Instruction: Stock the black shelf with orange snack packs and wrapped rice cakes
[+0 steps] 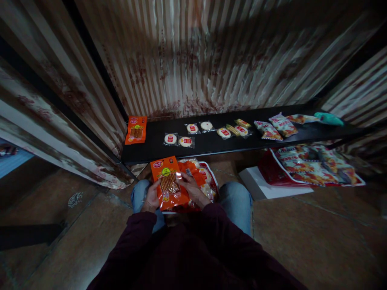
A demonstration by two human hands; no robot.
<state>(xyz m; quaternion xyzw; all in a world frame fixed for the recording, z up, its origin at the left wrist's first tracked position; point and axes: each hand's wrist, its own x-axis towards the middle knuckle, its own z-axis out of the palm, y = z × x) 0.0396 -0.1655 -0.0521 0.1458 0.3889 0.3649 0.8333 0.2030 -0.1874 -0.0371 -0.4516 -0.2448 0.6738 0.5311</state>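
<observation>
Between my hands is an orange snack bag [169, 185] with a clear window showing brown sticks. My left hand [152, 197] grips its left edge, thumb on the front. My right hand [192, 188] holds its right side, fingers over the front edge. Below and to the right of the bag, between my knees, a red-and-white tray [214, 175] holds round white packets and more orange packaging, partly hidden by the bag and my right hand. A similar orange bag [136, 130] lies at the left end of the black shelf [145, 152].
Small round wrapped crackers [185, 141] lie mid-shelf, with thin yellow packets [242, 123] further right. White-and-red snack bags [283, 124] and a green item [329, 118] occupy the right end. A red tray [266, 167] full of packets stands on the floor beside a white box [256, 183].
</observation>
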